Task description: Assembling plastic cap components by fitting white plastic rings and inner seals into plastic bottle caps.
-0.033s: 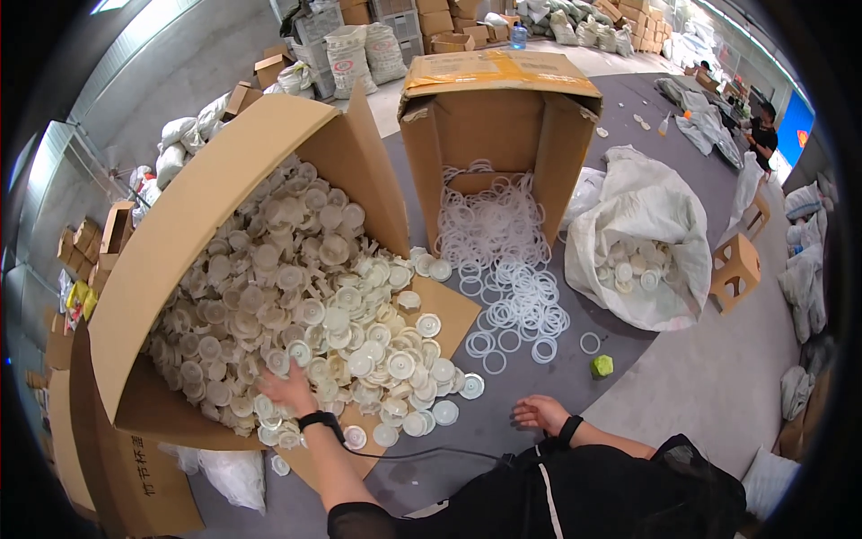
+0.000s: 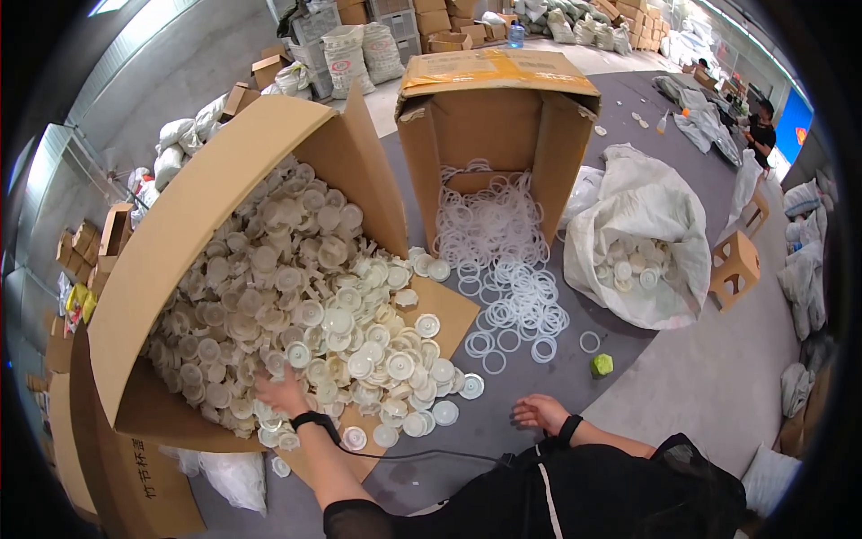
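Observation:
My left hand (image 2: pixel 282 395) reaches into a heap of whitish translucent plastic caps (image 2: pixel 337 322), thumb and fingers apart, fingertips partly lost among the pieces. I see no cap clearly gripped in it. The caps spill out of a large cardboard box (image 2: pixel 193 216) lying on its side. My right hand (image 2: pixel 539 412) rests above the grey tabletop (image 2: pixel 498 382), palm turned inward and fingers loosely bent, with nothing in it. In front of it lie clear plastic rings (image 2: pixel 530 301), which pour from a second tipped carton (image 2: pixel 415 153).
A white woven sack (image 2: pixel 660 202) holding more caps stands right of the rings. A small green object (image 2: pixel 602 365) lies near the table edge. A thin black cable (image 2: pixel 422 451) runs from my left wristband. Beyond are a tan stool (image 2: pixel 734 265) and a person (image 2: pixel 763 135) at the far right.
My left hand has shifted slightly left and back within the caps. The right hand stays where it was.

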`<action>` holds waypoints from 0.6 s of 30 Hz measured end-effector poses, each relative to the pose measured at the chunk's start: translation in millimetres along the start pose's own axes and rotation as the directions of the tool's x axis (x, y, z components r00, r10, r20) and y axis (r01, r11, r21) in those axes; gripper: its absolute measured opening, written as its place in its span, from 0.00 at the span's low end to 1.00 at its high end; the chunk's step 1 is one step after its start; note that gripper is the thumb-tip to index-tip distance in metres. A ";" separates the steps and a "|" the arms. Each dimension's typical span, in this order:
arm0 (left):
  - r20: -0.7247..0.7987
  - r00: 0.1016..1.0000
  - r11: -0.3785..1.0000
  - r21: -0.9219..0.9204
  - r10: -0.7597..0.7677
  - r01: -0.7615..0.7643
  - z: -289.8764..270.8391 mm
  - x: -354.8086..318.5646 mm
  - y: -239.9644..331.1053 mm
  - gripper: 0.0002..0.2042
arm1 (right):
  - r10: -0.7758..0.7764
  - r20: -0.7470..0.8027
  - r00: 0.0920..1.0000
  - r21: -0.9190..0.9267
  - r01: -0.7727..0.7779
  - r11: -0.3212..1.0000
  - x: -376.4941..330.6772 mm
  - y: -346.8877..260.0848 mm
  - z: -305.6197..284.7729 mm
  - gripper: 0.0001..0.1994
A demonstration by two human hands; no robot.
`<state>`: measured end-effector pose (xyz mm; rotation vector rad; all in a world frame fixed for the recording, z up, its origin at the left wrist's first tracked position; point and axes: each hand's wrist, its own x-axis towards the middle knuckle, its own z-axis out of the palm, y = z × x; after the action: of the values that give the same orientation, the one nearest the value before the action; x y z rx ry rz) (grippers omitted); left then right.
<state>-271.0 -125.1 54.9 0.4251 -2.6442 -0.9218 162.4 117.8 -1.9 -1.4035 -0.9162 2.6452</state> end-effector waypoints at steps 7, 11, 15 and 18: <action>0.348 0.937 0.896 0.409 0.021 -0.172 20.9 -26.3 26.9 0.36 | 0.009 0.005 1.000 -0.004 -0.009 1.000 7.8 7.1 2.0 0.13; 0.399 0.891 0.870 0.335 0.216 -0.361 56.8 -72.6 23.1 0.33 | 0.026 0.025 0.999 -0.025 -0.025 0.999 11.9 10.8 12.2 0.13; 0.360 0.856 0.919 -0.007 0.370 -0.394 57.8 -100.1 22.2 0.27 | 0.009 0.012 1.000 -0.056 -0.008 0.998 2.8 5.9 14.9 0.12; 0.402 0.774 0.860 -0.079 0.490 -0.504 69.5 -118.5 8.2 0.26 | 0.026 -0.024 0.999 -0.067 -0.027 0.997 1.8 11.2 7.7 0.12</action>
<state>-191.1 -36.8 -14.0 -0.5172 -2.9058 -0.8535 158.3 105.2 -5.5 -1.4672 -1.0008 2.6346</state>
